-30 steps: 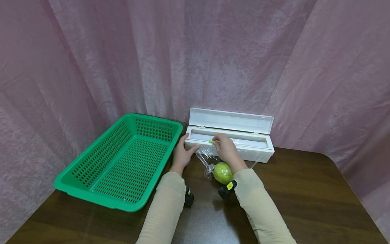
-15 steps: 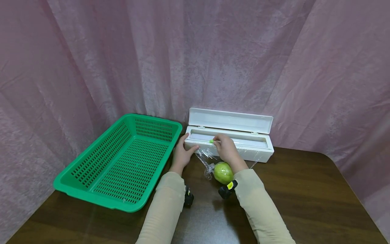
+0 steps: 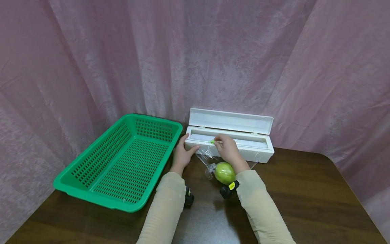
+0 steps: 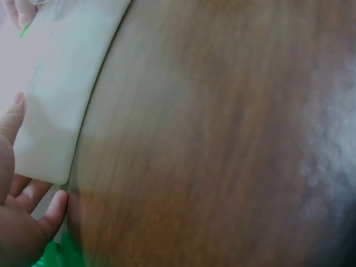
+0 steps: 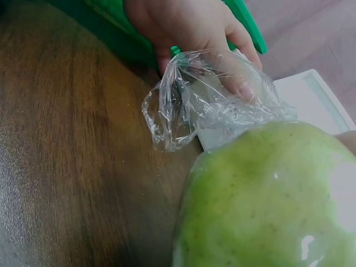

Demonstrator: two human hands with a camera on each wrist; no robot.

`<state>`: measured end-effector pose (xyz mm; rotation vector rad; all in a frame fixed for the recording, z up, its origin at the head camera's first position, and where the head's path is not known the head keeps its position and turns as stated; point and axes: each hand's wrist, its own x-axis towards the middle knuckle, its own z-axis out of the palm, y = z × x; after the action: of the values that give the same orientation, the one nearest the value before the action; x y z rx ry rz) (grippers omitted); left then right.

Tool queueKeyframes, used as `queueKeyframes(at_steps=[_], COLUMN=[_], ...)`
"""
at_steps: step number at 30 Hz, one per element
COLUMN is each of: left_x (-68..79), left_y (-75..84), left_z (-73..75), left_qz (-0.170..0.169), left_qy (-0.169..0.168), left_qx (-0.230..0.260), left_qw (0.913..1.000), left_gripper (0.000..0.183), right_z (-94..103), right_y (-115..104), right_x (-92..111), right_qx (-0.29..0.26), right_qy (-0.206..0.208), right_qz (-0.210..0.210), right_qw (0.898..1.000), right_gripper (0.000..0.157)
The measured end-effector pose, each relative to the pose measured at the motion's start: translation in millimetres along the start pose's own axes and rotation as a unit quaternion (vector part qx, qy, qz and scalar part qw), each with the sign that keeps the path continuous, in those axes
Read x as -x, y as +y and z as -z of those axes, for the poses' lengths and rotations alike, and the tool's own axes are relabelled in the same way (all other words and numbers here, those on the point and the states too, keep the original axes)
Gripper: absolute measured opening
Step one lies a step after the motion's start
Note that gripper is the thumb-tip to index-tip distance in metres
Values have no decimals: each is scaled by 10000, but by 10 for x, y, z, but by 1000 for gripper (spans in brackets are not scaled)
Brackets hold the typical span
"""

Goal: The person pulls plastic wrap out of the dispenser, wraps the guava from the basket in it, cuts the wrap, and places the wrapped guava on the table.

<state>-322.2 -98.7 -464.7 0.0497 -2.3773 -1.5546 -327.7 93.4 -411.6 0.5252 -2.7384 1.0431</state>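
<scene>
A white cling film box (image 3: 256, 154) stands at the back of the table with its lid (image 3: 231, 120) raised. My left hand (image 3: 181, 156) grips its left end, thumb along the front and fingers round the side. My right hand (image 3: 226, 148) pinches the small green slide cutter (image 3: 212, 141) on the box's front upper edge, left of the middle. In front of the box lies a round green fruit (image 3: 224, 173), wrapped in cling film. Bunched film (image 5: 178, 111) gathers at the fruit's left, and stretched strands run up to the box. The right wrist partly overlaps the fruit in the head view.
A large green plastic basket (image 3: 152, 189) with slotted walls stands to the left, its right rim near my left hand. The dark wooden table (image 3: 317, 196) extends right, with a rounded far corner. A pink curtain (image 3: 231, 54) hangs behind the box.
My right hand and the green slide cutter have shifted slightly right along the box edge. The wrapped fruit has moved slightly right as well. My left hand stays in place.
</scene>
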Motion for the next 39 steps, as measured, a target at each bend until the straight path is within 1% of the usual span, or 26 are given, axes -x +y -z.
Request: queueKeyframes(at_steps=[5,10,13,20,28,35,39], left_x=[-4,-10,-13,-11,-18,-7,4], left_y=[0,0,-2,3,-11,-18,-18], left_z=[-3,9,14,22,15,9,7], left_qz=[-26,-62,-57,-7,-29,80,74], left_qy=[2,-6,-28,-39,-27,-103,-143], left_qx=[-40,-47,-54,-67,-63,-101,-81], left_qw=[10000,10000,10000,10000,10000,9999,9998], left_gripper=[73,74,74,74,74,75,75], right_z=[-28,-57,-67,-64,-55,-44,-46], right_y=[26,-8,-26,-48,-64,-69,-64], right_x=[-31,-55,-62,-58,-44,-31,-22], right_qx=[-107,44,115,207,153,83,73], right_qy=[11,84,158,255,232,284,328], right_qz=[-217,-441,-495,-476,-501,-578,-625], right_qw=[9997,9990,9986,9983,9984,9979,9975], right_gripper=[37,39,37,32,31,27,25])
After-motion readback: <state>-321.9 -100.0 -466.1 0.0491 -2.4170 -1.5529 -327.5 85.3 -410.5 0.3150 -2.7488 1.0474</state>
